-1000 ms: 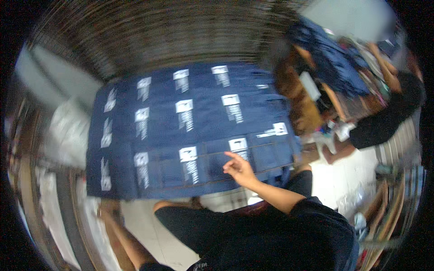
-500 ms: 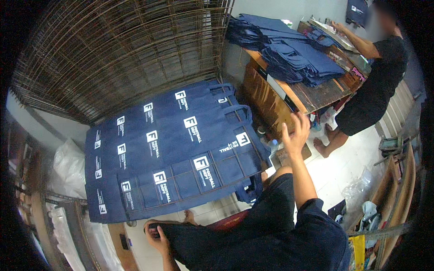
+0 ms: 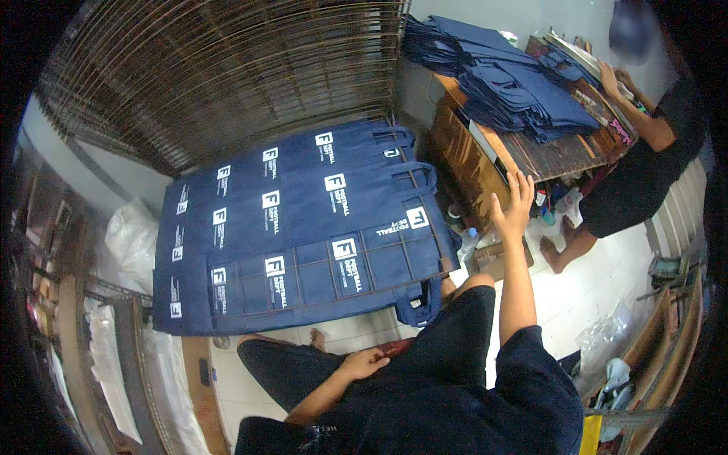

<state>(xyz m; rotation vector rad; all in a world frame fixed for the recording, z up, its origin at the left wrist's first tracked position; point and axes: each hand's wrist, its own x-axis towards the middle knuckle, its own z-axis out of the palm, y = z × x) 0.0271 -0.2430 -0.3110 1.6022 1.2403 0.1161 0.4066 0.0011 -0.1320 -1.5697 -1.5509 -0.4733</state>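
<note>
Holds the right hand raised and empty, fingers loosely spread, near the bench. Rests the left hand at the lap, fingers half curled; cannot tell if gripping. Has bags left of the right hand, spread flat before a rack. Seem light, soft, floppy; probably best taken by the handles nearest the right hand.

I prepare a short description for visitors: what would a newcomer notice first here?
Probably the rows of navy bags with white prints, lying across the middle. Next might come the brown wire racks at upper left, then the raised, open right hand, right of the bags.
</note>
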